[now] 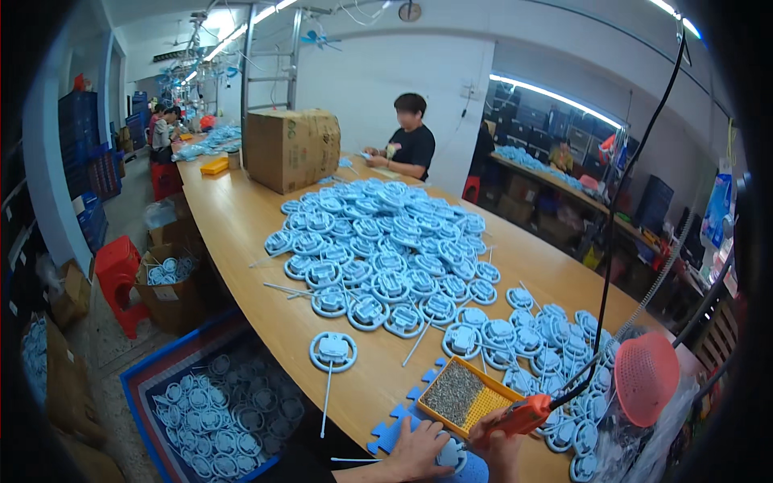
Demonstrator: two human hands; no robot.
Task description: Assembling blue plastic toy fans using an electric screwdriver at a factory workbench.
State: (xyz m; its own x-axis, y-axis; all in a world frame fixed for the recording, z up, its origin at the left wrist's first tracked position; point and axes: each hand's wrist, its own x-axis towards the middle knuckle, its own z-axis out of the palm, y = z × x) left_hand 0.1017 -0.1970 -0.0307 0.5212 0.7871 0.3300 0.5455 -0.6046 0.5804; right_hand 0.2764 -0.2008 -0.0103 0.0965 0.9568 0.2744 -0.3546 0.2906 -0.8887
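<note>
We see the light-blue ring-shaped part point(452, 457) at the near edge of the scene, between the two hands and touching the left one. The left hand point(417, 451) lies with its fingers bent over the part's left side; we cannot tell whether the thumb pinches it from below. The right hand point(498, 447), just right of the part, is wrapped around an orange-red powered screwdriver point(523, 414), from which a black cable point(609, 217) rises toward the ceiling.

The screwdriver's bit is hidden from us by the right hand, and the near side of the part is cut off by the lower edge. Screws point(452, 392) fill much of a yellow tray point(493, 400) just beyond the hands, too small to make out singly. A blue foam mat point(393, 427) shows partly, left of the tray.

The wood-coloured desk point(270, 270) carries a broad heap of similar light-blue parts point(386, 241), with one part point(332, 350) apart on the near left. Farther off we see a cardboard box point(291, 149) and a person point(415, 145) in black. On the floor at left stand a red stool point(118, 278) and a blue-rimmed crate point(138, 402) of more parts.
</note>
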